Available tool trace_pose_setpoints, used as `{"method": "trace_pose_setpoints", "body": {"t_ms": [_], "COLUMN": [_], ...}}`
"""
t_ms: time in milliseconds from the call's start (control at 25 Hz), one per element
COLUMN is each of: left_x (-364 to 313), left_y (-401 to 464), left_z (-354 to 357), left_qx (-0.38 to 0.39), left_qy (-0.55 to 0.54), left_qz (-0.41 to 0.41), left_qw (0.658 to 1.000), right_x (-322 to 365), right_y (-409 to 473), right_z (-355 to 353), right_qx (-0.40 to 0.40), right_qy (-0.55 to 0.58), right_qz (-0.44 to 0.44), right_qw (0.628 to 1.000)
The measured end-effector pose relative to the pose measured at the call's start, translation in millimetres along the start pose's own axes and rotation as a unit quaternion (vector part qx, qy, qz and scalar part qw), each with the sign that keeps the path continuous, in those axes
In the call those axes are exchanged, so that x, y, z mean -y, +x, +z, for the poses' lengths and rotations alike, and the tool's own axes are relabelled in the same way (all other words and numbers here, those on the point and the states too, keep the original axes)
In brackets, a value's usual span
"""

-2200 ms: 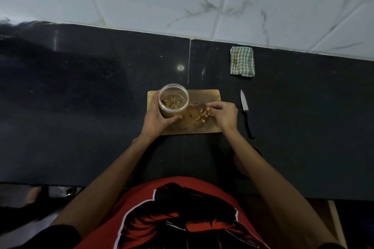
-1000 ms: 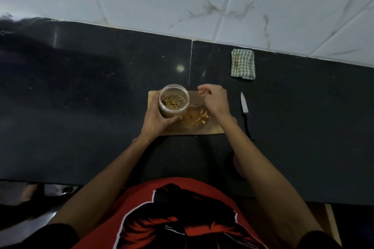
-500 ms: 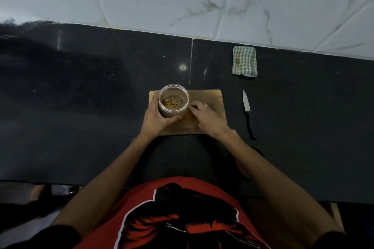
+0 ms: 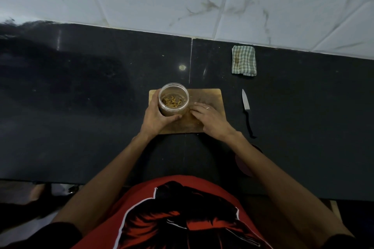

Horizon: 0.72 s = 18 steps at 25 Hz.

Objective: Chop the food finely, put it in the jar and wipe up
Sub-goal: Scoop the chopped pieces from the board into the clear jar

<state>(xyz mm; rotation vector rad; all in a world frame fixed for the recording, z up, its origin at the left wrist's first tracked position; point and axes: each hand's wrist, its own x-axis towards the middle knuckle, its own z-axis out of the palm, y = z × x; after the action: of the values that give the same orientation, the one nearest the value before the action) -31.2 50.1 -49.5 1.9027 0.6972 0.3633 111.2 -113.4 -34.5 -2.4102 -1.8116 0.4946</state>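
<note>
A clear jar point(image 4: 173, 97) stands open on the left part of a wooden cutting board point(image 4: 208, 95). Yellowish chopped food point(image 4: 172, 101) lies in its bottom. My left hand point(image 4: 155, 119) grips the jar from the left side, thumb round the front. My right hand point(image 4: 210, 119) lies flat on the board just right of the jar, fingers stretched towards its base. The hand covers whatever food pieces are on the board beneath it.
A small knife point(image 4: 245, 103) with a black handle lies on the black counter point(image 4: 81, 107) right of the board. A folded checked cloth point(image 4: 243, 60) sits by the tiled wall. A red round lid point(image 4: 242, 166) shows partly under my right forearm.
My right hand lifted from the loose pieces to the jar's mouth, then came down flat on the board over them. The left hand kept hold of the jar throughout.
</note>
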Motion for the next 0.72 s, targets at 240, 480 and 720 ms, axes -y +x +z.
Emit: {"method": "trace_pose_setpoints", "body": {"t_ms": [240,480,720], "left_x": [2,-2,-1], "left_y": [-1,-3,-2], "left_z": [-1,-1,0], "left_qx": [-0.006,-0.027,-0.006], "left_qy": [-0.007,-0.016,-0.01], "left_qz": [0.001,0.001,0.007], "left_qw": [1.0,1.0,1.0], "right_x": [1,11,-16], "right_y": [0,5,-23], "right_z": [-9,-2,-10], "right_qx": [-0.035,-0.01,-0.061], "right_qy": [0.017,0.009,0.09], "right_qz": [0.028,-0.01,0.063], "right_qw": [0.999,1.0,0.992]}}
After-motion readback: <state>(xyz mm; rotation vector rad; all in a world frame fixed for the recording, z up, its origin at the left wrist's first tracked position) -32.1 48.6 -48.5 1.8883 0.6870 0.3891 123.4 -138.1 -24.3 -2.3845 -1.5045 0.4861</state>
